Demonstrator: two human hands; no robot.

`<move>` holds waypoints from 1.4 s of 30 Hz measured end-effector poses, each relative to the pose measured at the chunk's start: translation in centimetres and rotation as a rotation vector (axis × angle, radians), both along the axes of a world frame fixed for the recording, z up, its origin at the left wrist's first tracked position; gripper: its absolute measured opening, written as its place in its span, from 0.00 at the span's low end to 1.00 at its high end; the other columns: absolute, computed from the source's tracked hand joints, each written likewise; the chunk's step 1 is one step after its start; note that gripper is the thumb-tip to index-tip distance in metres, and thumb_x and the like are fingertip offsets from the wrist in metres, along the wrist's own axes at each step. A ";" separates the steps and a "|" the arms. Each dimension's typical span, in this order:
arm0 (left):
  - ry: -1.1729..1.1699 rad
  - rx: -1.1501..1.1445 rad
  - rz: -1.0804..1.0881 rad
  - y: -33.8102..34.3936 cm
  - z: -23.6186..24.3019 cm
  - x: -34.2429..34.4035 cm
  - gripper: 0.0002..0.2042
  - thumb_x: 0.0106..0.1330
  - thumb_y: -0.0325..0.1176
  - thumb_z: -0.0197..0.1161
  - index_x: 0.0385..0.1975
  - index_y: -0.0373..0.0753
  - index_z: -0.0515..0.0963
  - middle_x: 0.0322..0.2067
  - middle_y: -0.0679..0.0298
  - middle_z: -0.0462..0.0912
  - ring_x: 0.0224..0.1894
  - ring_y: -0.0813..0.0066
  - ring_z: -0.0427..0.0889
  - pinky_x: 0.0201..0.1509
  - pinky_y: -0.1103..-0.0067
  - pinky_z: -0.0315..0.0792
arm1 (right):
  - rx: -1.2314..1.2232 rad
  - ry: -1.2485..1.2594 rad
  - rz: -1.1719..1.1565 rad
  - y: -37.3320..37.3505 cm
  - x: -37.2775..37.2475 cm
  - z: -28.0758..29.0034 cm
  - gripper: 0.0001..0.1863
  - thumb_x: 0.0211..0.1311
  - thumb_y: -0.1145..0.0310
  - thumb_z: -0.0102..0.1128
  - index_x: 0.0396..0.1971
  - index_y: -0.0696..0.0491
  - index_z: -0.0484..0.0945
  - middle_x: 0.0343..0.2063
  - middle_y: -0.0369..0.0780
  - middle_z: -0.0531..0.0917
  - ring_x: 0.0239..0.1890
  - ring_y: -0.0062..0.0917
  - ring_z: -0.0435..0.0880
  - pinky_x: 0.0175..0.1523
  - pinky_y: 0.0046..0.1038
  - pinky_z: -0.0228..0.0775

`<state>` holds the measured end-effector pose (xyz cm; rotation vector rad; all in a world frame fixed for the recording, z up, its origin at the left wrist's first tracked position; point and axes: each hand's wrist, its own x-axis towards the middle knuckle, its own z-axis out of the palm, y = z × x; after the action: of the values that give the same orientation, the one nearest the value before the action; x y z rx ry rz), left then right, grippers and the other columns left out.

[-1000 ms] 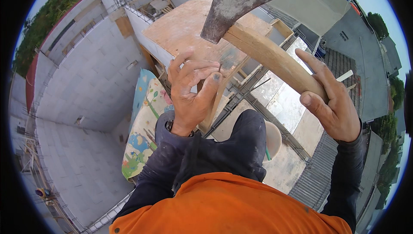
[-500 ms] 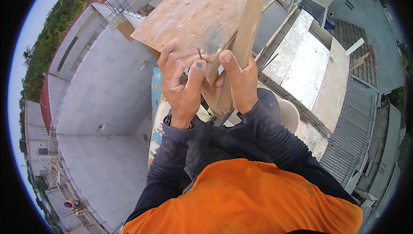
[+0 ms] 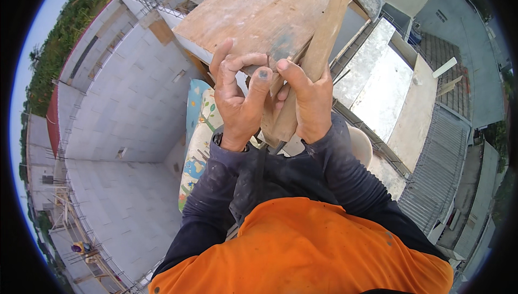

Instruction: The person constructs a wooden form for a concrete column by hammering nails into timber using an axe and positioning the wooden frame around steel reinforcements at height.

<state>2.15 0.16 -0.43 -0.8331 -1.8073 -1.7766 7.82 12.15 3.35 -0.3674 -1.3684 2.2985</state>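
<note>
A small dark nail (image 3: pixel 268 61) stands between the fingertips of my left hand (image 3: pixel 242 97), its index finger and thumb pinched round it and the other fingers bent loosely. My right hand (image 3: pixel 312 97) grips the flat wooden handle of a hatchet (image 3: pixel 318 45), whose grey metal head lies at the far end. The right thumb tip is close beside the nail; whether it touches cannot be made out. Narrow wooden pieces (image 3: pixel 270 105) sit between and below the hands, partly hidden by them.
A plywood sheet (image 3: pixel 253 16) lies just beyond my hands. Pale block walls (image 3: pixel 129 94) drop away on the left. White panels (image 3: pixel 377 78) and a corrugated roof (image 3: pixel 437 170) are on the right. A pale bucket (image 3: pixel 360 145) stands by my right forearm; a patterned cloth (image 3: pixel 202 132) lies left.
The nail, pinched in my left fingers, has moved right toward the right thumb, and the thumb has come closer to it. The hatchet and both hands have shifted slightly right in the picture.
</note>
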 end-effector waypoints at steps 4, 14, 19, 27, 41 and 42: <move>0.072 0.030 0.055 0.2 -0.3 -0.2 0.16 0.71 0.34 0.69 0.53 0.37 0.76 0.56 0.56 0.82 0.76 0.58 0.59 0.77 0.59 0.56 | 0.046 -0.015 -0.003 -0.1 -0.1 0.3 0.27 0.55 0.67 0.79 0.48 0.57 0.70 0.31 0.40 0.82 0.18 0.19 0.79 0.20 0.23 0.73; -0.479 0.419 -0.233 -0.3 -3.9 1.9 0.29 0.79 0.52 0.59 0.63 0.30 0.68 0.58 0.57 0.77 0.60 0.73 0.73 0.69 0.75 0.64 | 0.168 -0.046 0.029 -0.4 0.2 0.4 0.28 0.55 0.65 0.78 0.49 0.59 0.70 0.32 0.41 0.81 0.19 0.21 0.80 0.21 0.25 0.73; -0.445 0.371 -0.457 -0.4 -5.6 1.2 0.34 0.72 0.56 0.68 0.61 0.29 0.71 0.53 0.61 0.81 0.54 0.77 0.77 0.62 0.77 0.71 | 0.185 -0.059 0.047 -0.4 0.0 0.7 0.27 0.56 0.64 0.77 0.48 0.59 0.71 0.32 0.41 0.81 0.20 0.21 0.79 0.22 0.25 0.73; -0.484 0.432 -0.545 0.1 -6.2 0.4 0.36 0.70 0.51 0.73 0.65 0.29 0.69 0.55 0.60 0.82 0.55 0.76 0.79 0.62 0.77 0.72 | 0.175 -0.090 0.065 0.1 -0.5 0.6 0.27 0.57 0.63 0.76 0.49 0.60 0.71 0.34 0.41 0.81 0.22 0.21 0.79 0.23 0.25 0.73; -0.509 0.429 -0.571 -0.5 -5.9 -0.3 0.34 0.70 0.49 0.72 0.64 0.29 0.69 0.54 0.59 0.82 0.55 0.76 0.79 0.62 0.76 0.72 | 0.136 -0.093 0.019 -0.9 -0.9 0.5 0.26 0.59 0.64 0.75 0.49 0.59 0.71 0.34 0.41 0.81 0.21 0.21 0.79 0.22 0.24 0.74; -0.512 0.432 -0.574 -0.5 -6.0 -0.4 0.33 0.70 0.49 0.72 0.63 0.30 0.69 0.54 0.59 0.82 0.55 0.76 0.79 0.62 0.76 0.72 | 0.140 -0.088 0.021 -0.9 -0.9 0.6 0.26 0.59 0.64 0.75 0.49 0.59 0.71 0.33 0.41 0.81 0.21 0.21 0.79 0.22 0.24 0.74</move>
<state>1.75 -0.31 -6.40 -0.8149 -1.4251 -2.8354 6.93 11.23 3.92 -0.4155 -1.5726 2.2107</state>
